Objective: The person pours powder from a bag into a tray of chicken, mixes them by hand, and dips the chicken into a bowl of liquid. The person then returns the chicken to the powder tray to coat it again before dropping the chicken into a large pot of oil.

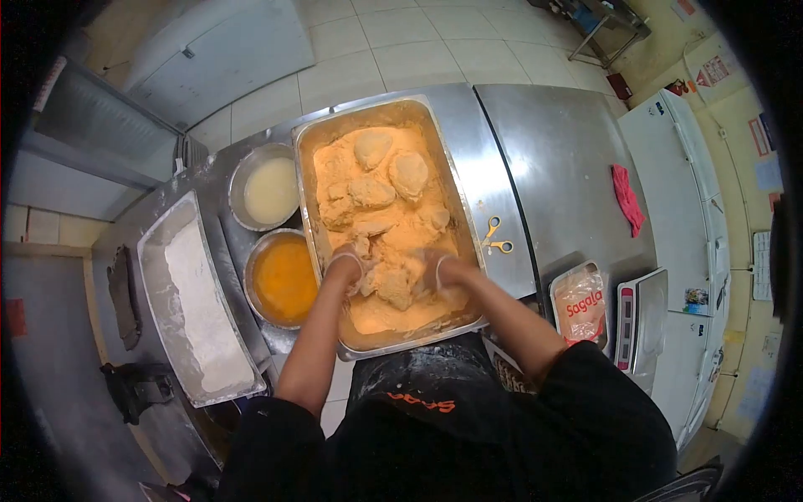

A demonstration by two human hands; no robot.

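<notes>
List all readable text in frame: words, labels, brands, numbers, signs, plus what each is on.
"Sagala": red print on the clear plastic bag, right side.
Apron: orange lettering, creased and distorted, can't be read reliably.
Scale: panel markings too small.
White cabinet: badge and stickers too small.
Red-and-white wall sign and other wall papers: too small or blurred.

From the big tray [453, 180], open tabletop [548, 134] at 2 o'clock gives a hand room to pass. Scissors [496, 236] lie near its wall at 3, with a red cloth [626, 201] farther out. A plastic bag [579, 308] and scale [642, 326] obstruct 4. Two bowls [270, 191] crowd 8 to 10; a flour tray [203, 309] stands beyond at 8.
</notes>
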